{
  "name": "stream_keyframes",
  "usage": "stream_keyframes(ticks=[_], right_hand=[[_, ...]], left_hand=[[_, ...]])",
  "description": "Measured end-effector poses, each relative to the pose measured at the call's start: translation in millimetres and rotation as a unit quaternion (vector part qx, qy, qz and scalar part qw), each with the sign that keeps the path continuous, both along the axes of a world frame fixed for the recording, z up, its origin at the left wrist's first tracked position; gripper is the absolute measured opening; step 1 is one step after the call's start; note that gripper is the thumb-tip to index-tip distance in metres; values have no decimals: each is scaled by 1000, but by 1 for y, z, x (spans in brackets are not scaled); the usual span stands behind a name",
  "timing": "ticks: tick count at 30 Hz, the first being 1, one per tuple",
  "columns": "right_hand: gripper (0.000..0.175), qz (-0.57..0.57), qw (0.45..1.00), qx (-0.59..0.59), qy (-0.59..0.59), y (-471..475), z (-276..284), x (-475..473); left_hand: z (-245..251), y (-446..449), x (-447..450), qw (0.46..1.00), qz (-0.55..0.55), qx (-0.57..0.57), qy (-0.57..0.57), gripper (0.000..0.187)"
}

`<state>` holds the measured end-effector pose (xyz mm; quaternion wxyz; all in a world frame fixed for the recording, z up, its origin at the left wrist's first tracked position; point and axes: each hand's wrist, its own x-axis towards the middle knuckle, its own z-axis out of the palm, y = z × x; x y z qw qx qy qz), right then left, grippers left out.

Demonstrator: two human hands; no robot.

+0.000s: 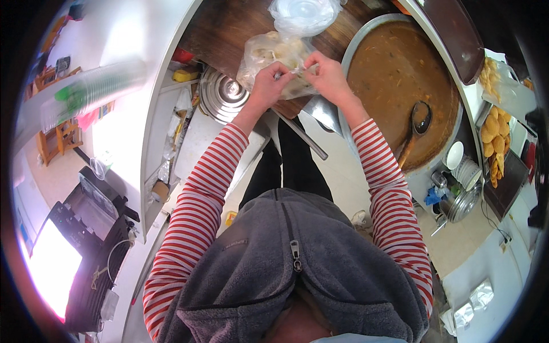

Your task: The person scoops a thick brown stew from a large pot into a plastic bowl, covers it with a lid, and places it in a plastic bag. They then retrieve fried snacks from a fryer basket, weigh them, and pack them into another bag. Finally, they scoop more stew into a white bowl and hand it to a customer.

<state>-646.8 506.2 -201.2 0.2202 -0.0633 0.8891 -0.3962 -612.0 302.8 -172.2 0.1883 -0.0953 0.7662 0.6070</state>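
A clear plastic bag (263, 53) with pale, rounded food pieces inside lies on the dark wooden surface (218, 32). My left hand (271, 82) pinches the gathered plastic at the bag's near side. From the right, my right hand (326, 78) grips the same gathered part, its fingertips close to those of the left. The contents are blurred through the plastic, so their kind is unclear. Just beyond this bag sits a second clear bag (305, 15) holding round, pale plastic dishes or lids.
At right stands a wide metal pot (349, 40) of brown stew (386, 77), with a wooden-handled ladle (421, 116) resting in it. Stacked metal bowls (225, 92) are at left. Farther right are white bowls (465, 171) and bread rolls (495, 128). A metal bar (304, 137) juts toward me.
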Motion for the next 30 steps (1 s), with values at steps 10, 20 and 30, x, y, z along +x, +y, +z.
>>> stream_keyframes(ticks=[10,20,30], right_hand=[[25,-28,984,53,166,-13,-19,-1],[12,31,973,-35,228,-8,-11,14],[13,-104,967,53,227,-13,-27,14]], left_hand=[[4,2,2,1000,-15,-4,-1,16],[12,5,-8,980,53,133,-137,21],[4,1,-1,980,14,159,-115,20]])
